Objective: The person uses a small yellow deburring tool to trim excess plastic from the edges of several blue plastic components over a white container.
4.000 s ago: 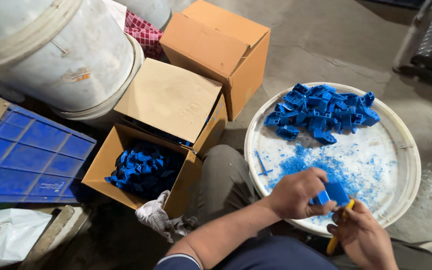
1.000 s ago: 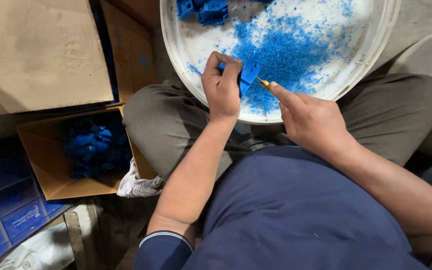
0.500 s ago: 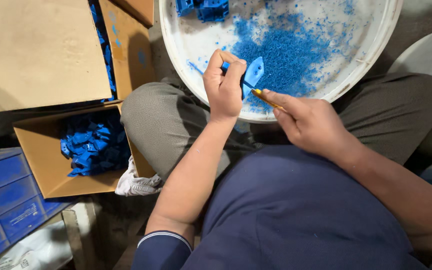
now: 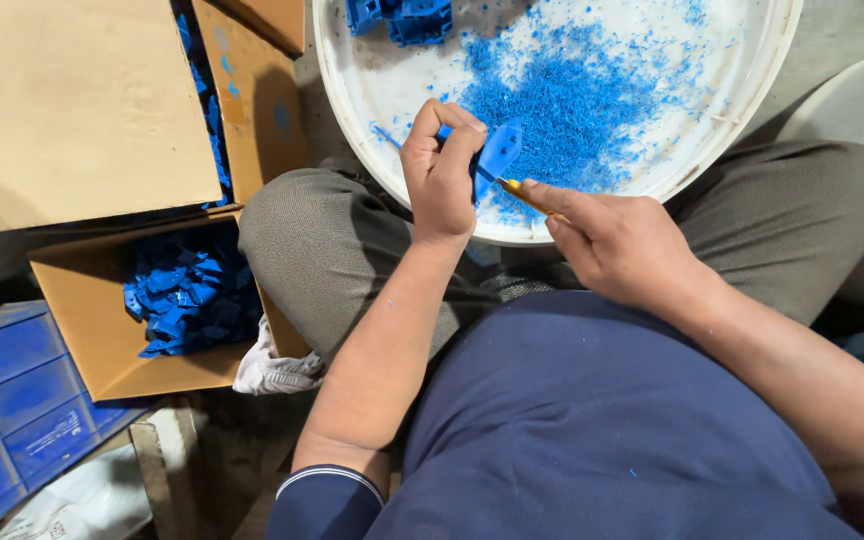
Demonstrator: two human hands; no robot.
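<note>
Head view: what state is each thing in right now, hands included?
Left hand: closed on the blue plastic part.
Right hand: gripping a yellow-handled knife, tip at the part.
White tray: strewn with blue shavings.
Cardboard box: open, holding blue parts.

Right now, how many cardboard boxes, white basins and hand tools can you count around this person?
Cardboard boxes: 2, one closed, one open holding blue parts
White basin: 1
Yellow-handled tool: 1
Total: 4
</note>
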